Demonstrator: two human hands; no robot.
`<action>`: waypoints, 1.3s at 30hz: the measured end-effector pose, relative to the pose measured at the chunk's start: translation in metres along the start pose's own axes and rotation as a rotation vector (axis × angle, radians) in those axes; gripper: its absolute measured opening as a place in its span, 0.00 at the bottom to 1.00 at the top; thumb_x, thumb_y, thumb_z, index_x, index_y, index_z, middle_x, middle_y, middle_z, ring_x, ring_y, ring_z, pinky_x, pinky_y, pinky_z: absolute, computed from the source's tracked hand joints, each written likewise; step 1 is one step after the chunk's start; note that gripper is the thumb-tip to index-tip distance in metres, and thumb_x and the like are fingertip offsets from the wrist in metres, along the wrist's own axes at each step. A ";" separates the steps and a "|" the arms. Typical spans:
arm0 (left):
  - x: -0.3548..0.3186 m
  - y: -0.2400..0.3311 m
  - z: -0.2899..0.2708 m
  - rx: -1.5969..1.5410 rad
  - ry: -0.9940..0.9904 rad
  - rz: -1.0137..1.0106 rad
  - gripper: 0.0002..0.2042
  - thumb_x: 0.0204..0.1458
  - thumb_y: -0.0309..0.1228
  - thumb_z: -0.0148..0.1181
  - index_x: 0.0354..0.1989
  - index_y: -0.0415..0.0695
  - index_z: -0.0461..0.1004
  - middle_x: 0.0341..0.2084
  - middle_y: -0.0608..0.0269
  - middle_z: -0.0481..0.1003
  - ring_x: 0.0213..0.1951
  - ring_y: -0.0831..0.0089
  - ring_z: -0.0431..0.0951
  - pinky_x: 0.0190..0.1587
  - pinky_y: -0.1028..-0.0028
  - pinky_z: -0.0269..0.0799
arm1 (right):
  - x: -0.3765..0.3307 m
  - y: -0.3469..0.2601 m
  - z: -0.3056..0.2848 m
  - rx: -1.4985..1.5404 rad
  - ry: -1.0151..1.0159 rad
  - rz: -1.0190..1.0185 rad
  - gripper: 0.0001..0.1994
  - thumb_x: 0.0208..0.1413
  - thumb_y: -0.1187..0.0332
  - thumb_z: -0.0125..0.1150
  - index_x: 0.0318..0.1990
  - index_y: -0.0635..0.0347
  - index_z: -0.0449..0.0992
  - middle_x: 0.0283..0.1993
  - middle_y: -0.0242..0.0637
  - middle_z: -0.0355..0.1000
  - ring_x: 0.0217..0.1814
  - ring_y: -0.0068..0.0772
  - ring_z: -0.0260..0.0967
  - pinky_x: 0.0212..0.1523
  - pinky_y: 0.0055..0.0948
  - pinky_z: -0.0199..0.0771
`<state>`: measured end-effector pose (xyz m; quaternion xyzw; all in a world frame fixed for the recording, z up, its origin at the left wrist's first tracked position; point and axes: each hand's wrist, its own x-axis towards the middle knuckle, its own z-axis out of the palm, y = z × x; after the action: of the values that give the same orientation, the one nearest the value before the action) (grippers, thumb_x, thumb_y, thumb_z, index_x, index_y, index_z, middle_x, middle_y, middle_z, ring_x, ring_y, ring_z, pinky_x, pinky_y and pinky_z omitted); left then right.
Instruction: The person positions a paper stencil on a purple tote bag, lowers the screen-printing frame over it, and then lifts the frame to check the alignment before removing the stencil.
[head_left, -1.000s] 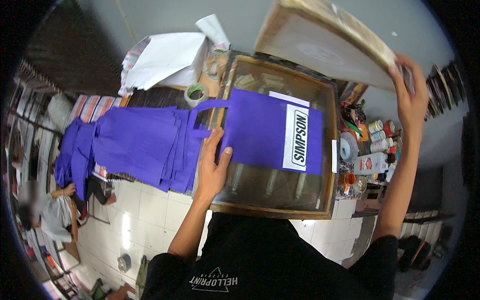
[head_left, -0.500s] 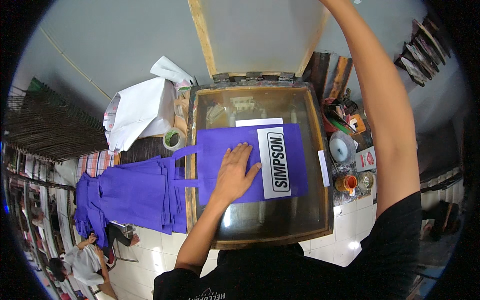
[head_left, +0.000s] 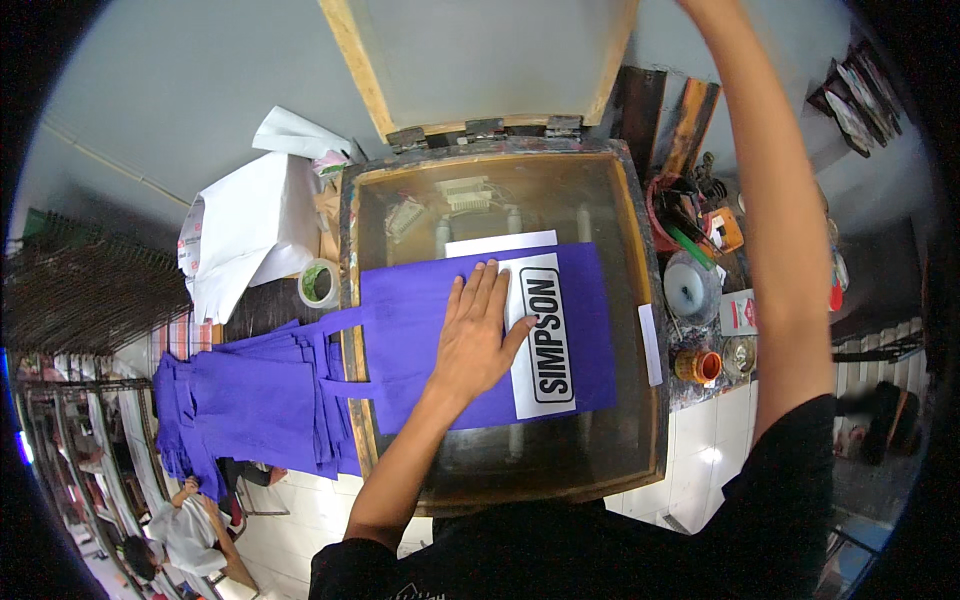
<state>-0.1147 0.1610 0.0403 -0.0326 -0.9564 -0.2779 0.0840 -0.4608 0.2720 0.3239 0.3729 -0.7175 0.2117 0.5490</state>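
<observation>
My left hand [head_left: 474, 335] lies flat on a purple fabric tote bag [head_left: 400, 320], its fingers stretched out. Near the fingers and thumb, the bag carries a white panel [head_left: 550, 395] with bold black lettering in a rounded outline. The bag rests on a glass-topped table [head_left: 480, 485], its handles trailing off to the left. A white sheet [head_left: 500, 241] pokes out from beneath its far edge. My right forearm [head_left: 785, 220] reaches up past the top edge, which cuts off the hand. At the back, a wood-framed screen [head_left: 480, 70] stands raised on hinges.
A stack of purple bags [head_left: 260, 400] hangs at the left, with a tape roll [head_left: 319, 284] and a white bag [head_left: 260, 215] behind. On the right stand an orange jar [head_left: 697, 366] and a round tub [head_left: 688, 290]. Another person [head_left: 185, 535] sits lower left.
My left hand has shifted right on the bag, its fingertips now at the white panel. The view has tilted a little, and my right arm stays raised.
</observation>
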 end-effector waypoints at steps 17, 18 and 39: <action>0.020 0.005 0.032 0.151 -0.006 -0.072 0.39 0.65 0.50 0.58 0.75 0.32 0.59 0.78 0.39 0.52 0.80 0.44 0.47 0.80 0.46 0.38 | -0.369 -0.154 -0.146 0.314 -0.970 0.464 0.27 0.69 0.56 0.58 0.71 0.57 0.68 0.79 0.48 0.59 0.83 0.53 0.50 0.80 0.61 0.46; 0.020 0.004 0.034 0.150 -0.011 -0.072 0.39 0.65 0.50 0.58 0.75 0.32 0.58 0.78 0.39 0.52 0.80 0.44 0.46 0.80 0.46 0.38 | -0.372 -0.153 -0.147 0.299 -0.979 0.445 0.27 0.69 0.56 0.58 0.71 0.57 0.69 0.79 0.47 0.59 0.84 0.53 0.49 0.80 0.61 0.45; 0.020 0.001 0.041 0.122 0.006 -0.075 0.38 0.66 0.51 0.57 0.75 0.33 0.60 0.77 0.39 0.54 0.80 0.46 0.48 0.79 0.45 0.38 | -0.376 -0.150 -0.148 0.320 -0.961 0.472 0.26 0.68 0.58 0.59 0.70 0.60 0.71 0.79 0.47 0.60 0.84 0.52 0.50 0.81 0.59 0.45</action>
<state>-0.1403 0.1841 0.0107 0.0094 -0.9718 -0.2222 0.0781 -0.2081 0.3965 -0.0021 0.3353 -0.9100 0.2415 0.0342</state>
